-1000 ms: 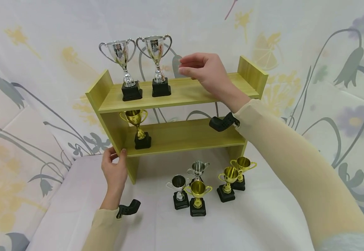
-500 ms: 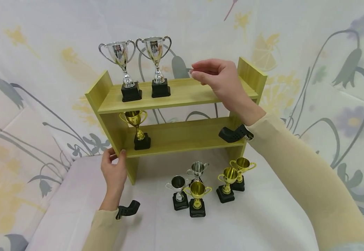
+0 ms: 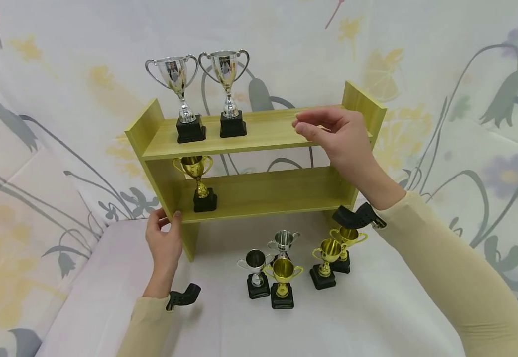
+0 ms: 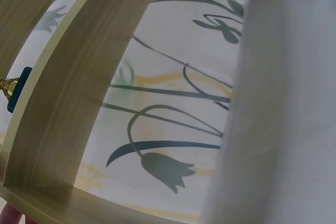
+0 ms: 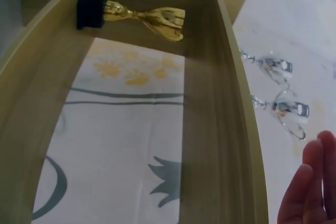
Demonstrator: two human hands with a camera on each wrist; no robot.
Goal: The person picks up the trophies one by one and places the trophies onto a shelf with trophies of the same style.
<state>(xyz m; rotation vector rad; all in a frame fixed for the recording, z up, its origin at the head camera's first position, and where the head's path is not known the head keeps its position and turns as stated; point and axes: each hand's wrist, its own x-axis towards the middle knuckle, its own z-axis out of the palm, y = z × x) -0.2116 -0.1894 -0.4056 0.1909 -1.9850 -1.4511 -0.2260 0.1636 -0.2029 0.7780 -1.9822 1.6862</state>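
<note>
My left hand (image 3: 165, 241) grips the left side panel of a two-tier wooden shelf (image 3: 263, 192), thumb at its front edge. In front of the top tier's right part, my right hand (image 3: 341, 136) hovers with nothing in it, fingers loosely bent. Two silver trophy cups, one at the left (image 3: 188, 119) and one beside it (image 3: 230, 106), stand upright on the top tier. A gold trophy cup (image 3: 202, 191) stands at the left end of the lower tier. In the right wrist view, my fingertips (image 5: 302, 182) show near the lower right corner.
Several smaller trophy cups stand on the white-covered table (image 3: 241, 332): silver ones (image 3: 256, 277) and gold ones (image 3: 282, 282) near the middle, more gold ones (image 3: 323, 270) to the right. A floral cloth (image 3: 294, 44) hangs behind the shelf.
My right hand has moved right and down, away from the silver trophy cups. My left hand keeps its hold on the shelf. The trophy cups stay where they were.
</note>
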